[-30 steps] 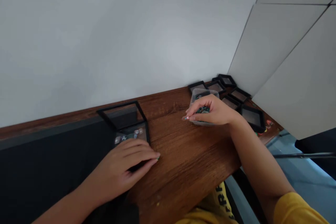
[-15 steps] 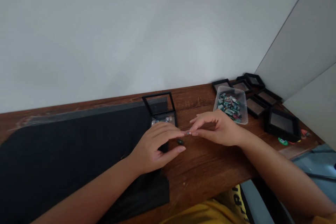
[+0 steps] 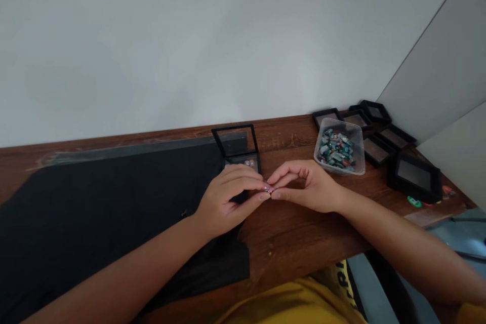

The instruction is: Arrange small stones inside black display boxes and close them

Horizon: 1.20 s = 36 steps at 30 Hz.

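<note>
Thumbs and fingers of the left hand (image 3: 224,202) and right hand (image 3: 313,187) meet, both pinching a tiny multicoloured piece (image 3: 269,190) above a wooden table (image 3: 292,240), just near of an open black case (image 3: 255,139), a clear plastic tub (image 3: 360,153) of glossy green pieces (image 3: 336,149) standing to the right.

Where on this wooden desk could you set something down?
Bare wood shows between the open black frame and clear plastic tub, and toward the front, between black sheet and right forearm. Crowded: black frames beside the tub; left hand and right hand meeting at a small piece.
</note>
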Each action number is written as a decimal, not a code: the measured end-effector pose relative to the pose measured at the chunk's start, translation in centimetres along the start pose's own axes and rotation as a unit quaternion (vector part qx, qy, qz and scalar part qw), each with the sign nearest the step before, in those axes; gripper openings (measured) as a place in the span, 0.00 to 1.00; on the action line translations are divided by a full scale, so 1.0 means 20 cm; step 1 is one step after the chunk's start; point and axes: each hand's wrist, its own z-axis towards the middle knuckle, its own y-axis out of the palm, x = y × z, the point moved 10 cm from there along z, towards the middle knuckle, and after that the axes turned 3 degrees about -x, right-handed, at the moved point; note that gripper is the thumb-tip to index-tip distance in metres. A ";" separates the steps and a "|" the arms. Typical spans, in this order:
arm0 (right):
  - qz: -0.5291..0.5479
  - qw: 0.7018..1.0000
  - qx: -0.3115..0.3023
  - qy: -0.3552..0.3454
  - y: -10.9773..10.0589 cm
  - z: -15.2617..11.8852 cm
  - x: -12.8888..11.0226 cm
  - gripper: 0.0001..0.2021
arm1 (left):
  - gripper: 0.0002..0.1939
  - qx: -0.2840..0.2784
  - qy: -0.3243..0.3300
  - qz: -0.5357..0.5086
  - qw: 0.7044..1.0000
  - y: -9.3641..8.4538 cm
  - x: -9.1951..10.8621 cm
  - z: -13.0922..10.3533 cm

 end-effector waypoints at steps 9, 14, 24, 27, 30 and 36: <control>-0.025 0.999 -0.027 0.013 0.03 0.01 0.01 0.14 | 0.04 -0.004 -0.042 -0.090 0.995 0.01 -0.03 0.01; -0.004 0.998 -0.064 0.030 0.07 0.00 0.03 0.13 | 0.05 -0.040 -0.082 -0.135 0.987 0.04 -0.06 0.00; 0.050 0.992 -0.090 0.069 0.11 0.01 0.09 0.18 | 0.05 -0.047 -0.123 -0.148 0.980 0.07 -0.11 -0.03; 0.041 0.992 -0.092 0.070 0.11 0.01 0.09 0.18 | 0.06 -0.046 -0.122 -0.130 0.983 0.07 -0.11 -0.04; 0.035 0.992 -0.098 0.069 0.11 0.00 0.08 0.18 | 0.08 -0.040 -0.111 -0.114 0.986 0.06 -0.10 -0.04; 0.015 0.992 -0.110 0.053 0.11 0.00 0.05 0.19 | 0.13 -0.034 -0.051 -0.106 0.993 0.05 -0.06 -0.03</control>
